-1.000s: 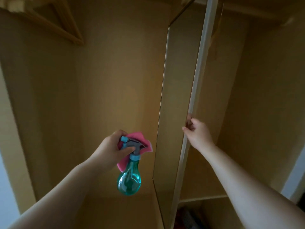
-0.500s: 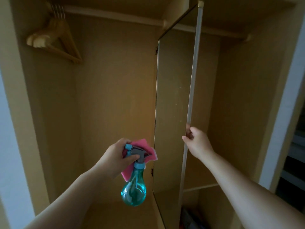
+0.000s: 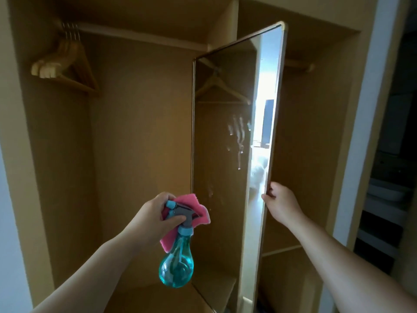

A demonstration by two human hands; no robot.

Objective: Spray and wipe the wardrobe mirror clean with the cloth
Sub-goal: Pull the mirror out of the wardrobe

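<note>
A tall framed mirror [image 3: 223,136] stands swung out from the middle of the open wooden wardrobe, with wet streaks and drops running down its glass. My left hand [image 3: 151,215] grips a teal spray bottle [image 3: 177,265] by its grey trigger head, with a pink cloth [image 3: 198,208] bunched in the same hand. The nozzle points at the lower part of the glass, a short way off. My right hand [image 3: 279,202] grips the mirror's right edge about halfway up.
Several wooden hangers [image 3: 65,64] hang on the rail at the upper left. A low shelf [image 3: 282,249] crosses the right compartment behind the mirror. The wardrobe's right side panel [image 3: 352,141] borders a dark doorway at the far right.
The mirror has swung out further, so its glass now faces me and shows wet streaks. My view has pulled back and tilted up. Both hands keep their grips.
</note>
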